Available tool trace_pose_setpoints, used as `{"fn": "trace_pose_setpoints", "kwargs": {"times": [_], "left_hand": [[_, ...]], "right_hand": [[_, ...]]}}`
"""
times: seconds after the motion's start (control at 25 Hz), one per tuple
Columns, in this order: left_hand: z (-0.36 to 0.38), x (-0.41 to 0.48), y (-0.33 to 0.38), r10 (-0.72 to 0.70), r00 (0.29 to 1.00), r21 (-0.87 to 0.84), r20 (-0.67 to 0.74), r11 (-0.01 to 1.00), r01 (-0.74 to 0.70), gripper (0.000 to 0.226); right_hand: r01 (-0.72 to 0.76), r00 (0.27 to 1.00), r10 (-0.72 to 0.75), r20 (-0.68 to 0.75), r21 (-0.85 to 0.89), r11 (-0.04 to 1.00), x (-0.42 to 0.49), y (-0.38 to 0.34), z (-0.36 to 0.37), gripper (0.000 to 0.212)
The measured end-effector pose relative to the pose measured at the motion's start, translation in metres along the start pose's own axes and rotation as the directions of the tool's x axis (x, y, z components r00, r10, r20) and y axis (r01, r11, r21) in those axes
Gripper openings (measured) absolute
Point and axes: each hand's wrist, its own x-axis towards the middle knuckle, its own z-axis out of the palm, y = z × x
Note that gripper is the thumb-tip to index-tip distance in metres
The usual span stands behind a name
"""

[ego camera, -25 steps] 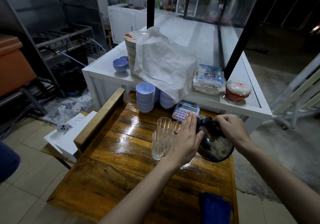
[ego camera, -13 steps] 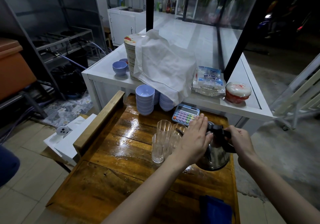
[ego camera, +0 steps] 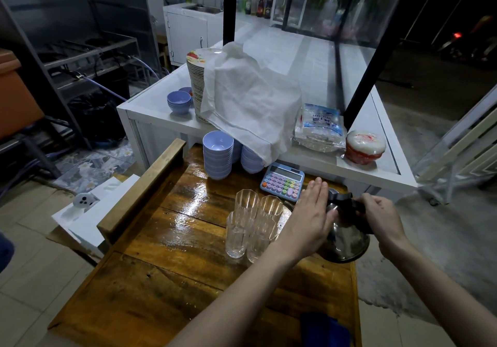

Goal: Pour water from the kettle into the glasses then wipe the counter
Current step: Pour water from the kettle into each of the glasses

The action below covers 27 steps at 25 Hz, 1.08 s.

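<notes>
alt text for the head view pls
A right hand grips the handle of a steel kettle while the flat left hand rests on its top, beside four clear glasses on a glossy wooden counter. A calculator sits behind, a blue cloth at the near edge.

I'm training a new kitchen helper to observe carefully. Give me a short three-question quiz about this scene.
1. True or false: the right hand grips the kettle by its handle.
2. How many glasses are visible on the counter?
3. The blue cloth lies: A) at the counter's near edge; B) over the glasses; C) over the kettle.
Key: 1 true; 2 four; 3 A.
</notes>
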Motion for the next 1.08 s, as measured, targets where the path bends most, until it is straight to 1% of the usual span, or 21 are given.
{"fn": "trace_pose_setpoints", "kwargs": {"times": [0.12, 0.36, 0.52, 0.68, 1.08], "left_hand": [[0.003, 0.004, -0.007, -0.031, 1.0, -0.041, -0.004, 0.999, 0.03, 0.064], [0.002, 0.009, -0.011, -0.071, 0.997, -0.111, -0.014, 0.991, 0.069, 0.062], [0.003, 0.013, -0.013, -0.088, 0.996, -0.148, -0.008, 0.985, 0.086, 0.062], [0.004, 0.014, -0.014, -0.091, 0.996, -0.17, 0.001, 0.981, 0.09, 0.062], [0.007, 0.018, -0.022, -0.106, 0.994, -0.224, -0.015, 0.97, 0.1, 0.06]], "right_hand": [[0.059, 0.998, -0.057, 0.031, -0.085, 0.995, 0.013, -0.005, 0.0, 0.045], [0.127, 0.991, -0.117, 0.057, -0.214, 0.969, 0.031, -0.013, 0.004, 0.041], [0.125, 0.992, -0.117, 0.049, -0.24, 0.963, 0.038, -0.015, 0.004, 0.042], [0.154, 0.988, -0.147, 0.047, -0.287, 0.945, 0.038, -0.017, 0.004, 0.045], [0.217, 0.976, -0.208, 0.065, -0.369, 0.904, 0.037, -0.03, 0.007, 0.044]]}}
